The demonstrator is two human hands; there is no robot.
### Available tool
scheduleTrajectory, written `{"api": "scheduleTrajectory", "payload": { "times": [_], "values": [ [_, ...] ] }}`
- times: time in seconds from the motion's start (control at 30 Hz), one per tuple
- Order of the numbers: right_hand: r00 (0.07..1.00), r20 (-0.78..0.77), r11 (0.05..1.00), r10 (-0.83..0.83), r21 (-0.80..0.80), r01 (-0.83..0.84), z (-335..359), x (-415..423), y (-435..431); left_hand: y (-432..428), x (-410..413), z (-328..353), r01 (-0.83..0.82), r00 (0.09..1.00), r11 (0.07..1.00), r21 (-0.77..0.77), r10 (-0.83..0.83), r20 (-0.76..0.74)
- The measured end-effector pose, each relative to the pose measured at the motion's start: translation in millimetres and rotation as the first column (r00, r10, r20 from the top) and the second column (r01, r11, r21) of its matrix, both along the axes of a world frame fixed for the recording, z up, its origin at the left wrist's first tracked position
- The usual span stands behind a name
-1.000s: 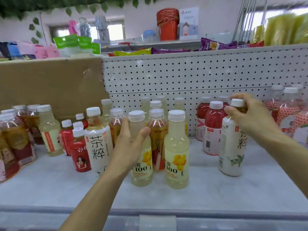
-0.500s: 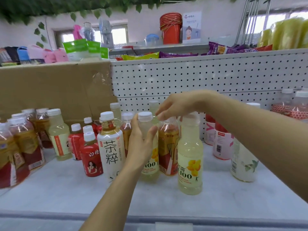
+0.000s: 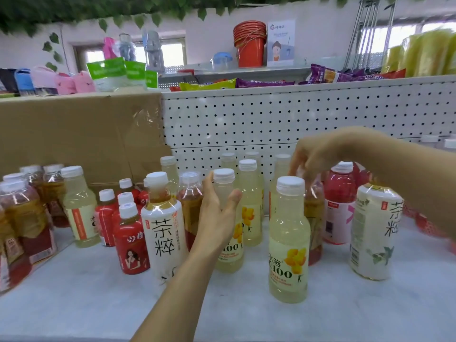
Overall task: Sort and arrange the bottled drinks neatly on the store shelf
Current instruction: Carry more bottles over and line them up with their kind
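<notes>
Right hand (image 3: 318,151) has crossed from white tea bottle (image 3: 372,238) to pinch amber bottle (image 3: 314,211); left hand (image 3: 217,218) grips lemon bottle (image 3: 232,253); regrouping evidently under way.

Glossy clear plastic bottles (image 3: 288,239), matt cardboard (image 3: 74,134)

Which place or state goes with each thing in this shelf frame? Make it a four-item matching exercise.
Things:
1. orange buckets
2. cardboard
3. front small red bottle
4. left hand

Places or states:
A. grips a pale yellow bottle
B. stands just left of the white tea bottle
C. upright behind the bottles on the left
D. up high, beyond the pegboard

Pairs: 1-D; 2-C; 3-B; 4-A
</notes>
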State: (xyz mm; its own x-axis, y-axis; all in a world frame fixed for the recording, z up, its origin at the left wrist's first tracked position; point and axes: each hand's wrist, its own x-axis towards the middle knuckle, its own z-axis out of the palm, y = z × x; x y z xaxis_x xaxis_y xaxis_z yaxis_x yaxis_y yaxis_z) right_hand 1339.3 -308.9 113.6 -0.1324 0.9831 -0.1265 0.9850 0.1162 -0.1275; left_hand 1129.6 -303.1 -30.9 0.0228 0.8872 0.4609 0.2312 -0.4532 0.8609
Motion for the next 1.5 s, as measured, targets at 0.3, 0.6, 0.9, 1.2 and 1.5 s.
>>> {"api": "scheduleTrajectory", "payload": {
  "times": [0.3,0.6,0.9,1.2,1.5],
  "values": [
    [0.983,-0.159,0.911,-0.092,0.385,0.148,-3.0,9.0,12.0,23.2,20.3,2.3,-0.001,0.998,1.0,0.014,0.0,0.058],
    [0.972,-0.159,0.98,-0.173,0.074,0.186,-15.6,-15.0,74.9,34.9,16.7,-0.2,-0.026,0.998,1.0,0.005,0.026,0.06],
    [0.953,-0.262,0.974,-0.154,0.122,0.191,-21.9,-15.1,85.0,37.5,16.3,-1.8,-0.006,0.999,0.999,0.035,0.008,-0.033],
    [0.952,-0.249,0.978,0.179,0.152,-0.144,-20.5,-23.8,-54.5,22.7,7.8,-27.9,-0.001,0.954,1.0,0.012,0.005,-0.299],
    [0.939,-0.318,0.967,0.127,0.25,-0.046,-49.4,-43.1,-36.9,31.4,11.7,-21.2,0.004,0.987,0.998,-0.065,-0.015,-0.161]
  ]
}}
